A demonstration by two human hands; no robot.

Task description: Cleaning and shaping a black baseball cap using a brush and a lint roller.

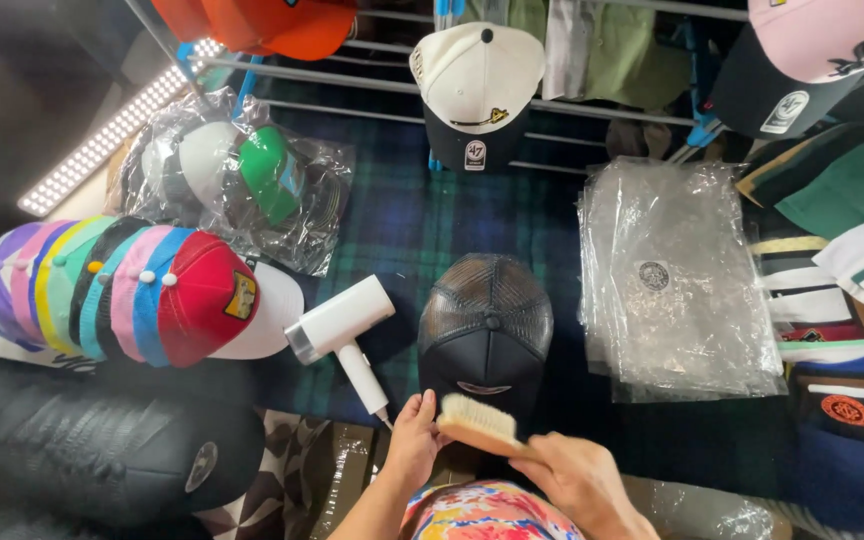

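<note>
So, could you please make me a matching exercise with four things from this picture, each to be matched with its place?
Things:
1. black mesh-backed cap
2. white handheld steamer
3. stack of clear plastic bags
4. wooden bristle brush

Places:
A. to the right of the black cap, on the dark plaid cloth
B. in the right hand, over the cap's brim
C. in the middle, with the left hand at its brim
D. between the row of colourful caps and the black cap

Pairs: 1-C, 2-D, 3-A, 4-B
</note>
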